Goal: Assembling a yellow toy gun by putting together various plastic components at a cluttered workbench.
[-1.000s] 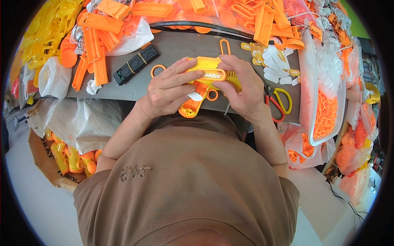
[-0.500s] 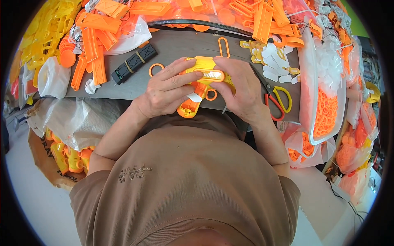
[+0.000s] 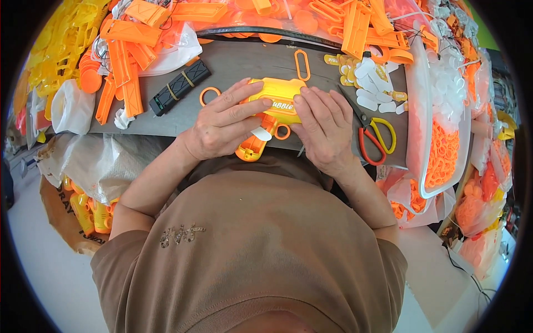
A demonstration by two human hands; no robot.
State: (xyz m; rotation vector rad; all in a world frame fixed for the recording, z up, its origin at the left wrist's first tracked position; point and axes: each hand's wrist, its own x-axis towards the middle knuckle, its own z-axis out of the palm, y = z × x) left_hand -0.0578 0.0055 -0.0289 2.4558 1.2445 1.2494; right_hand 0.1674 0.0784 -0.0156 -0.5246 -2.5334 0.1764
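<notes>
A yellow and orange toy bubble gun (image 3: pixel 276 87) is held between my hands above the table's near edge, its handle (image 3: pixel 252 149) pointing down toward me. My left hand (image 3: pixel 222 119) is closed around its left end, fingers lying across the body. My right hand (image 3: pixel 325 125) holds the right end, fingertips pressing at the edge of a printed label (image 3: pixel 282 105) on the gun's side. A small white slip (image 3: pixel 261 134) sticks out below my left fingers, by the handle. Beside it is an orange ring (image 3: pixel 282 131) at the trigger area.
Red-and-yellow-handled scissors (image 3: pixel 373 145) lie right of my right hand, near a pile of labels and white slips (image 3: pixel 373 83). A black banded block (image 3: pixel 180 87), an orange ring (image 3: pixel 210 96) and an orange loop (image 3: pixel 302 65) lie beyond. Orange parts (image 3: pixel 130 61) and a white bin (image 3: pixel 420 111) border the table.
My right hand has shifted from wrapping the gun's right end to laying its fingers at the label's edge. The label now sits flatter against the body, and the gun has moved slightly left.
</notes>
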